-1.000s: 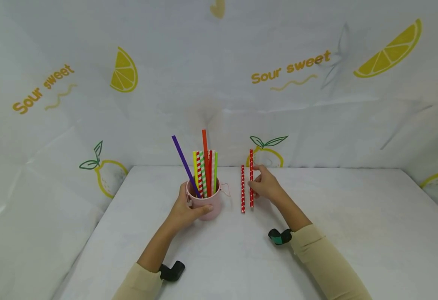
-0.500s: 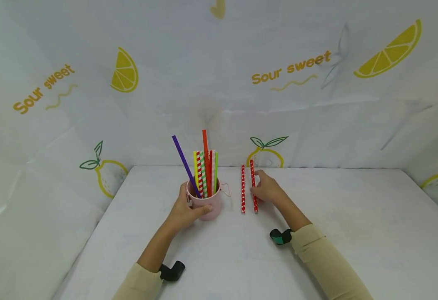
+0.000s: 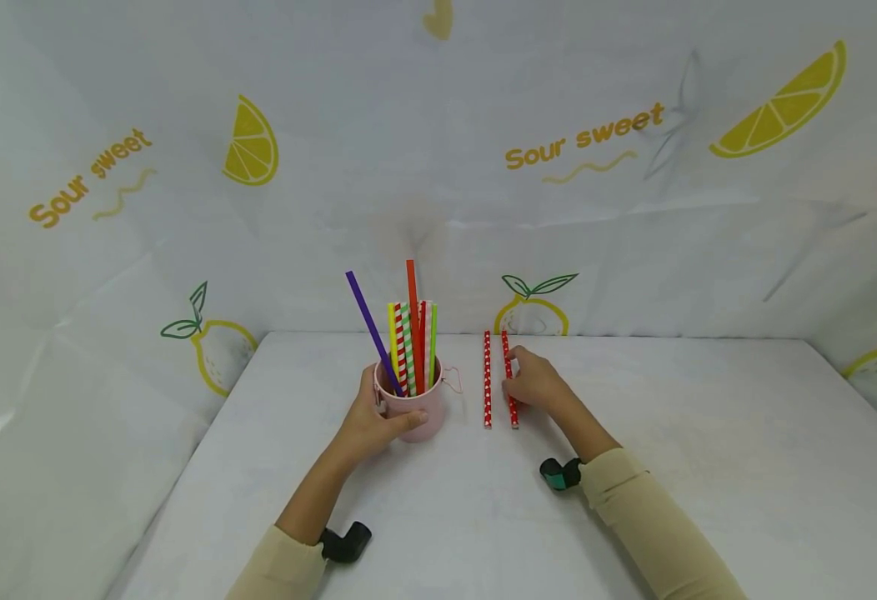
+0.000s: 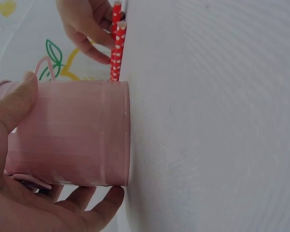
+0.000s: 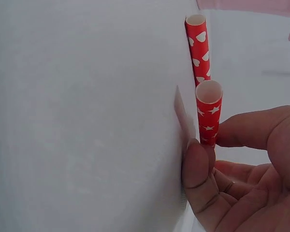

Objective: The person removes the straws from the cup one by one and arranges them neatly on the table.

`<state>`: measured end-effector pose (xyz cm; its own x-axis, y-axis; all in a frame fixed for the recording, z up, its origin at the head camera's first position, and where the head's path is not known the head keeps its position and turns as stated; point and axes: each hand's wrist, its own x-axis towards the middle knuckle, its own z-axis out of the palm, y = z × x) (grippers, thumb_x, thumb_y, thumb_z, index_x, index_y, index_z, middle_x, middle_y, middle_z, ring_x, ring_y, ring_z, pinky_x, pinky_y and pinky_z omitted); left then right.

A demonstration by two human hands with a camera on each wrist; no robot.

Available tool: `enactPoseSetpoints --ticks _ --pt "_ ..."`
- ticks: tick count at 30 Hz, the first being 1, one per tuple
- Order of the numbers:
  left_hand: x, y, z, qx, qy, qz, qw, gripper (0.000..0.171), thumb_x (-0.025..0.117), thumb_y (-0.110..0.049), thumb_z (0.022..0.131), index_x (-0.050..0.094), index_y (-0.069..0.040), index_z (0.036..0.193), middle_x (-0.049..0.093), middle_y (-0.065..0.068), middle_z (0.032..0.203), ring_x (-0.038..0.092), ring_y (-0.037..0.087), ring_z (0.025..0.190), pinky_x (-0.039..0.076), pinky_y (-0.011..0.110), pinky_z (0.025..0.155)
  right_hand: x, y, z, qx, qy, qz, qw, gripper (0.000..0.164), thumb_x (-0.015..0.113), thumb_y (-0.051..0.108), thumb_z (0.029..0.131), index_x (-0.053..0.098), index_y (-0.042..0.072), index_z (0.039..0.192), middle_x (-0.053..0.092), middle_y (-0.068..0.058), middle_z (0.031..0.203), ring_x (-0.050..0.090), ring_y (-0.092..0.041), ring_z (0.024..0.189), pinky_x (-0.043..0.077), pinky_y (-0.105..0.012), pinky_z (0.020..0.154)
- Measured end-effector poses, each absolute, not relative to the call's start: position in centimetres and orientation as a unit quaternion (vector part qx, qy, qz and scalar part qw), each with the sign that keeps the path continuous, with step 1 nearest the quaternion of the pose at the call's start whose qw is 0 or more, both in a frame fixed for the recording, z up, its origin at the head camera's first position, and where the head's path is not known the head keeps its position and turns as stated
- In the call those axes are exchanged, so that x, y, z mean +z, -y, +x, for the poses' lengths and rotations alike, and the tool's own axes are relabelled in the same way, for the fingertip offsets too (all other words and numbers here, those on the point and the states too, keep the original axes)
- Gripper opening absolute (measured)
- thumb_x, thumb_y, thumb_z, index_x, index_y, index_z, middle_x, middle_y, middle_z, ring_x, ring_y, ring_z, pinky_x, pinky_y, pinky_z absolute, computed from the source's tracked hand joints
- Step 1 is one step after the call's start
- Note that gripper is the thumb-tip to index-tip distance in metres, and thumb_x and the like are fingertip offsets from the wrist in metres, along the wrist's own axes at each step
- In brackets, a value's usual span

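My left hand (image 3: 373, 427) grips a pink metal cup (image 3: 422, 423) that stands upright, its thumb across the front and its fingers round the far side. Several straws lean in the cup, among them a tall purple straw (image 3: 367, 312) and a tall orange-red straw (image 3: 412, 308). In the right wrist view, my right hand (image 5: 251, 179) pinches a red paper straw with white stars (image 5: 209, 113) between thumb and fingers, low at the table. Left of it lies a red straw with white hearts (image 5: 199, 53), roughly parallel and a little apart.
A white cloth covers the table (image 3: 453, 517), and a white backdrop with printed lemons (image 3: 532, 312) rises behind its far edge. The cup's wire handle (image 3: 451, 379) sticks out on the right, towards the red straws.
My right hand has lowered the star straw onto the table and shifted slightly right and nearer, so it now lies beside the heart straw. My left hand and the cup have stayed in place.
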<state>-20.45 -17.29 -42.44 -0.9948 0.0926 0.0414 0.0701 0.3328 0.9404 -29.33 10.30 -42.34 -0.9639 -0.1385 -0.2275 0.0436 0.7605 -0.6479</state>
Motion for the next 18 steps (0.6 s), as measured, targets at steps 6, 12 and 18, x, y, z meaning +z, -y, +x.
enactPoseSetpoints --ticks 6,12,18 --pt "-42.56 17.41 -20.49 0.579 -0.813 0.058 0.007 0.099 0.087 -0.029 0.079 0.021 -0.017 0.152 0.034 0.010 0.156 0.026 0.036 0.147 0.028 0.065 0.110 -42.45 -10.22 -29.23 -0.343 -0.930 -0.027 0.131 0.057 0.065 0.008 0.091 0.041 0.002 0.142 0.058 -0.014 0.085 0.059 -0.021 0.063 0.052 -0.029 0.057" --pt "-42.50 17.36 -20.45 0.578 -0.814 0.057 0.007 0.098 0.087 -0.029 0.080 0.021 -0.017 0.152 0.034 0.010 0.156 0.027 0.036 0.146 0.028 0.065 0.109 -42.46 -10.03 -29.18 -0.338 -0.931 -0.019 0.135 0.061 0.067 0.010 0.091 0.039 0.003 0.144 0.058 -0.014 0.087 0.060 -0.021 0.063 0.053 -0.028 0.057" --pt "-42.57 17.40 -20.52 0.575 -0.817 0.056 0.008 0.099 0.087 -0.031 0.079 0.021 -0.017 0.153 0.034 0.010 0.157 0.026 0.037 0.147 0.029 0.065 0.109 -42.32 -9.97 -28.94 -0.334 -0.933 -0.025 0.129 0.062 0.067 0.010 0.091 0.037 0.002 0.145 0.058 -0.014 0.085 0.059 -0.021 0.061 0.052 -0.028 0.055"
